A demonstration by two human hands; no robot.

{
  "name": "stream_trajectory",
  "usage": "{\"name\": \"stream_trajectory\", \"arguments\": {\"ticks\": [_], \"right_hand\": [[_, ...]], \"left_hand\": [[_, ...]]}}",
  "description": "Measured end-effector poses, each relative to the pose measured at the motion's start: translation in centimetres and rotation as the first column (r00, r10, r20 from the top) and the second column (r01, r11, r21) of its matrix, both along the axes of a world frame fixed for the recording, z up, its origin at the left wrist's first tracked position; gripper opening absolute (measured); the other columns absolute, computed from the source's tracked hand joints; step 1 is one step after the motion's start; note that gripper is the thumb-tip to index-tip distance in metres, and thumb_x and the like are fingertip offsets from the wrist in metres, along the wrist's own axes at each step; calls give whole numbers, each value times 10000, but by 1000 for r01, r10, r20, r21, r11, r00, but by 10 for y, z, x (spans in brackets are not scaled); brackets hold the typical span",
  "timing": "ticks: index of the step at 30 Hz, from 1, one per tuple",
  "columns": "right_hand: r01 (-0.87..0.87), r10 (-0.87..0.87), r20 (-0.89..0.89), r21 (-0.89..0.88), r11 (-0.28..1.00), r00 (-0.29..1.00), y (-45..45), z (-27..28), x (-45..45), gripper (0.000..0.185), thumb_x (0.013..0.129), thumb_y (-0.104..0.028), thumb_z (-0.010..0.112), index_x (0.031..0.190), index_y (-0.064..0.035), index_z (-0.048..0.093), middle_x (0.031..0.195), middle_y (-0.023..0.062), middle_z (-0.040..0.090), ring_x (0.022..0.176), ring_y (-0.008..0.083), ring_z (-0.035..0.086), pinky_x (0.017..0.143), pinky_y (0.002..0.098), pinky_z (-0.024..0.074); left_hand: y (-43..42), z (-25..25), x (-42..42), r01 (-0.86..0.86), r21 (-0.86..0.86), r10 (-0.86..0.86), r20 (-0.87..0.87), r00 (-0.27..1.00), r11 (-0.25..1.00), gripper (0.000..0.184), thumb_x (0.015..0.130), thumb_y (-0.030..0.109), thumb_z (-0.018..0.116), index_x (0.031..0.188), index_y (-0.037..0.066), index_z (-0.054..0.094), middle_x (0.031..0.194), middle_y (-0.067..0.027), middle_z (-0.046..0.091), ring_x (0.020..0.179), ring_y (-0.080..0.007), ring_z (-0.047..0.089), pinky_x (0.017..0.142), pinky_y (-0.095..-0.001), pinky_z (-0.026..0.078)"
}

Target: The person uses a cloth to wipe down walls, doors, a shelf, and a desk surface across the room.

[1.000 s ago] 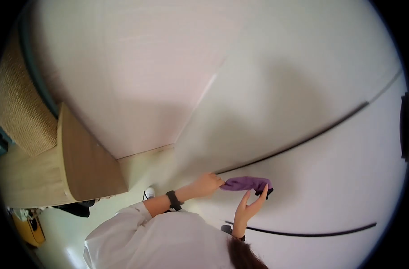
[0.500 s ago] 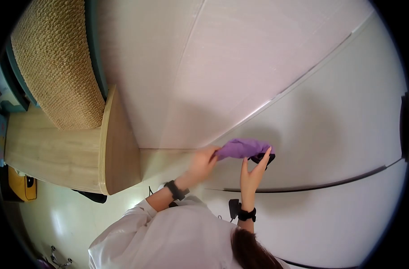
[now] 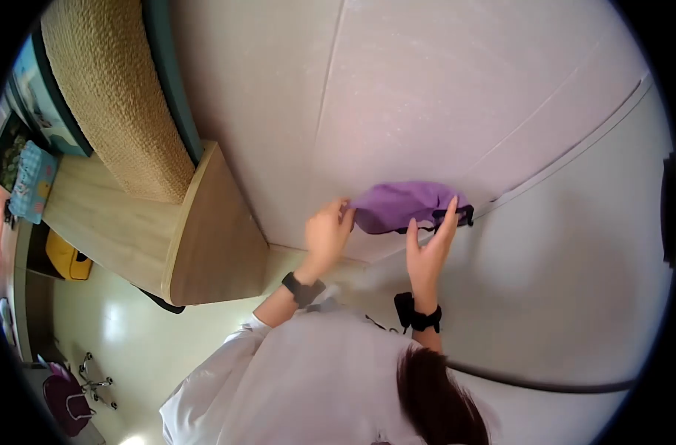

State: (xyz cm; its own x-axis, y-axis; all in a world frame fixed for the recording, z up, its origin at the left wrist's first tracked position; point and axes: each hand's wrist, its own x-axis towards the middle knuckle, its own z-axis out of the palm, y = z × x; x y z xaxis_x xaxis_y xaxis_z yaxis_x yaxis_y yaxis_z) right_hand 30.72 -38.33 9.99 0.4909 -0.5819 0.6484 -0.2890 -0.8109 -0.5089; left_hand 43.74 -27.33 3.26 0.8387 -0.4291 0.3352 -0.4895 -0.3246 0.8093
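A purple cloth item [image 3: 401,202] with black trim and a black clip-like part at its right end is held up in front of the pale wall. My left hand [image 3: 329,233] pinches its left end between thumb and fingers. My right hand [image 3: 429,252] grips the right end near the black part, with thumb and a finger pointing up against the cloth. Both wrists wear black bands. The inside of the cloth item is hidden.
At the left stands a wooden cabinet [image 3: 219,237] with a woven panel [image 3: 123,104] and a blue patterned packet [image 3: 32,182] on it. A yellow item [image 3: 67,256] sits below. A pale panel with dark edging [image 3: 545,297] is at the right. A chair base [image 3: 94,382] is at lower left.
The view has swung right, bringing in more cabinet and floor. Both hands and the purple cloth item have moved up in the view, and the cloth looks more spread out.
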Motion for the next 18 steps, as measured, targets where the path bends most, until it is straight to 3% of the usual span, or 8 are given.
{"name": "stream_trajectory", "arguments": {"ticks": [2, 5, 6, 8, 11, 14, 15, 18], "right_hand": [[-59, 59, 3, -59, 997, 998, -18, 6, 12, 735, 821, -111, 650, 1428, 5, 251, 1434, 218, 334, 1327, 395, 313, 1089, 449, 252], [-201, 214, 19, -267, 943, 977, -40, 25, 32, 652, 794, -144, 657, 1368, -16, 376, 1223, 199, 482, 1203, 419, 408, 1055, 535, 272], [-254, 265, -9, -312, 915, 964, -46, 31, 35, 629, 786, -157, 657, 1349, -26, 410, 1139, 193, 527, 1163, 424, 433, 1042, 558, 280], [-376, 344, -155, -296, 878, 926, -53, 34, 41, 624, 778, -157, 657, 1345, -47, 421, 1157, 171, 529, 1177, 408, 429, 1057, 545, 267], [-496, 428, -282, -248, 832, 859, -58, 11, 54, 598, 792, -183, 633, 1347, -94, 431, 1134, 160, 534, 1189, 389, 430, 1054, 551, 266], [-695, 589, -392, -231, 681, 707, -67, -16, 60, 630, 773, -160, 636, 1364, -119, 421, 1162, 157, 531, 1237, 363, 407, 1078, 546, 246], [-734, 634, -378, -253, 630, 674, -66, -20, 62, 581, 769, -163, 621, 1325, -99, 466, 1138, 108, 545, 1192, 336, 438, 1034, 565, 288], [-800, 744, -296, -249, 546, 599, -57, -18, 64, 566, 777, -155, 613, 1322, -104, 474, 1154, 95, 545, 1198, 311, 443, 1036, 562, 289]], "left_hand": [[-19, 8, 8, -38, -36, 37, -27, 999, 999, 171, 844, 207, 615, 962, 83, 612, 771, -101, 663, 656, -282, 636, 580, -388, 487], [-44, 2, 12, -54, -18, 55, 35, 998, 998, 173, 858, 218, 588, 968, 86, 605, 795, -116, 662, 674, -281, 640, 587, -387, 493], [-52, -4, 11, -59, 78, 52, 94, 994, 995, 176, 858, 220, 579, 972, 88, 605, 806, -117, 663, 681, -283, 641, 591, -391, 495], [-69, -20, 17, -91, 264, 33, 216, 976, 960, 185, 857, 223, 560, 980, 92, 606, 829, -119, 665, 695, -288, 644, 599, -398, 499], [-83, -58, 22, 17, 433, -127, 226, 966, 901, 214, 849, 225, 542, 1012, 105, 613, 904, -127, 670, 740, -306, 651, 625, -408, 508], [-80, -64, 8, 92, 381, -184, 213, 959, 920, 297, 832, 252, 557, 1077, 92, 611, 965, -151, 666, 790, -341, 650, 659, -412, 516], [-85, -78, 4, 62, -15, -52, 373, 926, 998, 337, 836, 255, 574, 1104, 53, 600, 959, -177, 664, 830, -357, 651, 673, -406, 512], [-95, -53, -3, 53, -142, -8, 297, 955, 988, 320, 845, 203, 566, 1113, 27, 572, 949, -172, 653, 835, -345, 637, 701, -411, 498]]}}
